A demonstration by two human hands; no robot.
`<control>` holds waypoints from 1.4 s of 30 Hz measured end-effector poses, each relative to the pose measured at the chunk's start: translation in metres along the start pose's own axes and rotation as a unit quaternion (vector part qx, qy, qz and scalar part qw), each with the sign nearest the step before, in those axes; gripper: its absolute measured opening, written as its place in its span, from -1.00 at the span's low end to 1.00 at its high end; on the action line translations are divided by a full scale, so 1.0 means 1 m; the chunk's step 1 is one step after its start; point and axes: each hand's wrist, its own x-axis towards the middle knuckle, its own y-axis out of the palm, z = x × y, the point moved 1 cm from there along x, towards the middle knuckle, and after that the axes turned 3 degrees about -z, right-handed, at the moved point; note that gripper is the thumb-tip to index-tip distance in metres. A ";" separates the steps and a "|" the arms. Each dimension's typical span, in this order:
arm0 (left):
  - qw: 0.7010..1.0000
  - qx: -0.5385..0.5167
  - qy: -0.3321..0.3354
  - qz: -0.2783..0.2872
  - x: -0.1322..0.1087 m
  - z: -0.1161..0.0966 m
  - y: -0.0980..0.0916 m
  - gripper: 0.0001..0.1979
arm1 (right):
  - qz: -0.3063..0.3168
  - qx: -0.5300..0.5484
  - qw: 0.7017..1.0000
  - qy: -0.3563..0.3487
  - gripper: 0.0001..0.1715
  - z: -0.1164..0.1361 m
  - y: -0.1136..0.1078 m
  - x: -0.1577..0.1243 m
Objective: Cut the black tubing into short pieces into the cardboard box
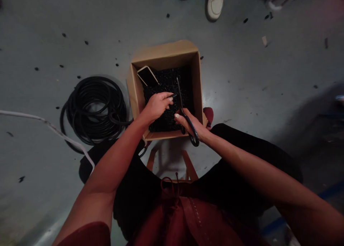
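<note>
My left hand [158, 104] is closed in a pinch on a short black tube end [174, 95] over an open cardboard box [197, 81]. My right hand [189, 123] is closed on the black handles of a pair of scissors [185, 113], whose blades point up into the box right beside the tube end. The box holds a heap of small black cut pieces [168, 83]. A phone [147, 75] leans in its far left corner.
A coil of black hose [92, 108] lies on the grey floor left of the box. A white cable [48, 126] crosses the floor at the left. Black scraps dot the floor. Another person's white shoe [215, 2] stands at the top. I sit on a wooden stool [188, 165].
</note>
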 end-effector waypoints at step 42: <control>0.992 0.113 0.041 0.045 0.000 0.008 0.003 -0.77 | -0.032 -0.083 0.996 0.010 -0.66 -0.011 0.004 0.003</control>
